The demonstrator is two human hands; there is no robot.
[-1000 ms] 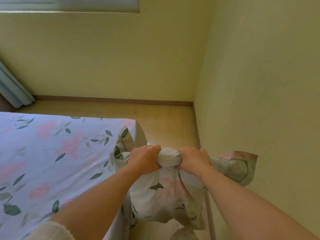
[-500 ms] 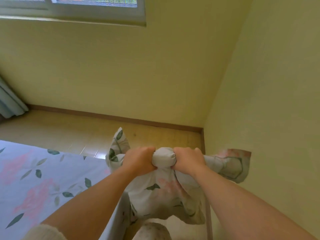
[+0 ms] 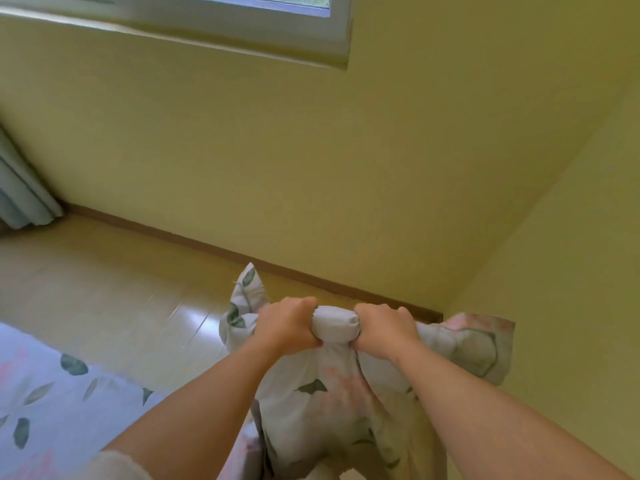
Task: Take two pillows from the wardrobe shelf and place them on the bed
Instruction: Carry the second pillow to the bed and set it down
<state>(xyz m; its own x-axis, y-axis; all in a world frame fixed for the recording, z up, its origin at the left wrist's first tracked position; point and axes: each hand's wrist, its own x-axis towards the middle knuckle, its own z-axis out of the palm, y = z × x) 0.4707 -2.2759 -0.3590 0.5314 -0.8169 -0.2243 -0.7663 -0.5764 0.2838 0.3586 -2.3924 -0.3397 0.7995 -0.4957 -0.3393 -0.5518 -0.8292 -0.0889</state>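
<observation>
A pillow (image 3: 332, 403) in a white case with green leaves and pink flowers hangs in front of me, bunched along its top edge. My left hand (image 3: 285, 327) and my right hand (image 3: 384, 330) both grip that top edge side by side, fists closed. The pillow's corners stick out to either side of the hands. The bed (image 3: 52, 403), covered in a matching floral sheet, fills the lower left, beside and below the pillow. No second pillow and no wardrobe are in view.
Yellow walls meet in a corner (image 3: 446, 306) just beyond the pillow, the right wall close by. A strip of glossy wooden floor (image 3: 121, 289) lies between bed and far wall. A window (image 3: 207, 19) is at the top, a curtain (image 3: 20, 195) at the left.
The view has tilted up and turned: the bed has slid down and left, and more of the window shows. Both hands keep the same grip on the pillow.
</observation>
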